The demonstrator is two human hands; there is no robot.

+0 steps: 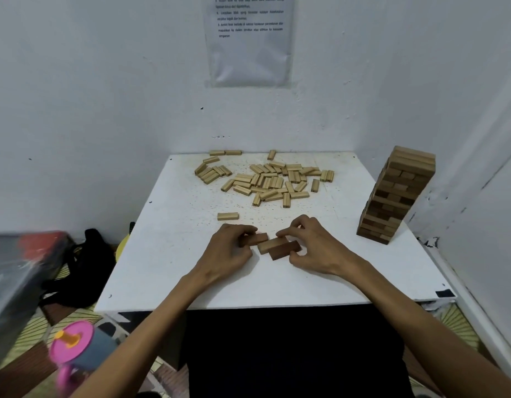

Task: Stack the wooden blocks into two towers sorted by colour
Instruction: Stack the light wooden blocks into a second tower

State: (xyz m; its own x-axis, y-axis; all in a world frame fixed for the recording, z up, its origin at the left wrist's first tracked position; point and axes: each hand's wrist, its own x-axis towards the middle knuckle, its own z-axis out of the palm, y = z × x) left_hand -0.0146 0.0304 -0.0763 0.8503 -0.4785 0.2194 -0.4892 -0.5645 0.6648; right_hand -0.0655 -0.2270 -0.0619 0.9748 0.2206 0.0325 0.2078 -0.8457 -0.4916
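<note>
DESK: What does the head camera give you?

OPERATOR: From my remote seat I see both bare hands at 6 o'clock on the white table (168,254), working three blocks laid side by side. The left hand (228,249) curls its fingers over a dark brown block (258,238) and grips its left end. The right hand (313,248) is bent to a pinch on a red-brown block (287,250), thumb at its right end. Its forefinger tip rests on the light block (273,244), which lies between the two dark ones and touches the red-brown one.

DESK: And the rest of the blocks?

OPERATOR: A loose pile of light blocks (265,179) sprawls flat at 12 o'clock, near the far edge. One stray light block (228,216) lies alone between pile and hands, at 12 o'clock from the left hand. At 3 o'clock, close to the right edge, stands a tall tower (398,193) mixing light and dark blocks, well apart from both hands.

DESK: Anything off the table?

OPERATOR: A printed sheet (250,41) hangs on the wall at 12 o'clock; I cannot read it. On the floor at 9 o'clock lies a black bag (84,262), and at 7 o'clock a cup with a pink lid (73,343), blurred.
</note>
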